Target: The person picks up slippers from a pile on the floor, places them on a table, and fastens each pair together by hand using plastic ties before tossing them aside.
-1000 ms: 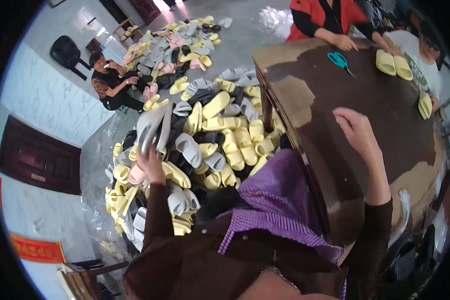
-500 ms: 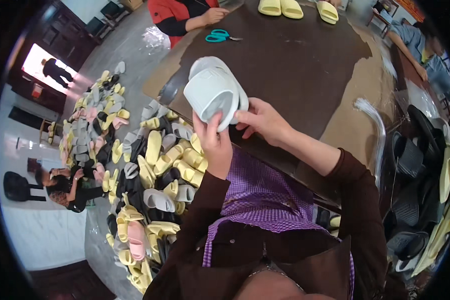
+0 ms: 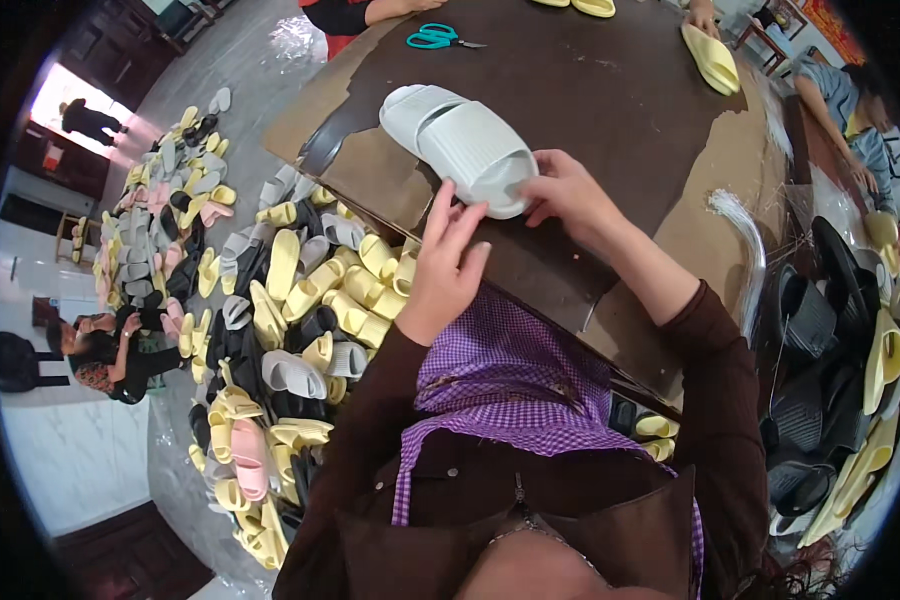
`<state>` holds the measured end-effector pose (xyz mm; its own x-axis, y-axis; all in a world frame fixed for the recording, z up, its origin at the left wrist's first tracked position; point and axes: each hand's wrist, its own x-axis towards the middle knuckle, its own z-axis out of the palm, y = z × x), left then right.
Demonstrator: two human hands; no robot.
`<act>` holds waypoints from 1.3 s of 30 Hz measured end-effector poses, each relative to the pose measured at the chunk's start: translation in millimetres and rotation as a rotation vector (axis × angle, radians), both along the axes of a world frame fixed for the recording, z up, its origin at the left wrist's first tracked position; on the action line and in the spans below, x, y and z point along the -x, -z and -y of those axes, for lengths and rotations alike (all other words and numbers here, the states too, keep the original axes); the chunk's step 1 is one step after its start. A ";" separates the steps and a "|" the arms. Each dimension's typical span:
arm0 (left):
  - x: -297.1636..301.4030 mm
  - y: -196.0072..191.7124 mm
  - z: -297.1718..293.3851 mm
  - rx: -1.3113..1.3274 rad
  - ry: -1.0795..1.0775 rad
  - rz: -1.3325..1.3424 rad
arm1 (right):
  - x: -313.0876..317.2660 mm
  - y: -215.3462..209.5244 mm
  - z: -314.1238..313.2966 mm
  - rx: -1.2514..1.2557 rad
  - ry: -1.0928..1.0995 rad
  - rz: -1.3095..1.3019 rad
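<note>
Slanting forward-left from right grip point(image 3: 535, 190): slipper point(image 3: 475, 145)

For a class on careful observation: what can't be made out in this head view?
Head view:
Pale grey slipper: sole hidden by its upper side.
Two yellow slippers: cut off by the upper edge.
Distant person in the doorway: too small for detail.
Slipper pile: lower slippers hidden by upper ones.
</note>
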<state>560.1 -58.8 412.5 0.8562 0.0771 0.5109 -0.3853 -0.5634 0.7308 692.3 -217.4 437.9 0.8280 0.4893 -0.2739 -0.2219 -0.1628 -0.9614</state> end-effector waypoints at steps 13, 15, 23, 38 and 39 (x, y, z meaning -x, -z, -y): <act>-32.9 -43.4 -148.4 0.559 -0.188 -0.310 | -40.8 -50.3 46.5 -0.026 -0.168 0.258; -32.4 -50.5 -146.3 0.664 -0.088 -0.371 | -44.0 -48.9 44.8 -0.081 -0.138 0.263; -37.4 -47.5 -107.8 0.456 0.369 -0.717 | -47.6 -23.0 12.8 -0.017 -0.193 0.435; 16.4 2.6 -92.1 0.864 0.436 -0.684 | -93.9 9.8 34.3 0.144 -0.072 0.492; 21.2 7.6 -90.2 0.865 0.439 -0.690 | -93.1 11.2 34.7 0.188 -0.094 0.482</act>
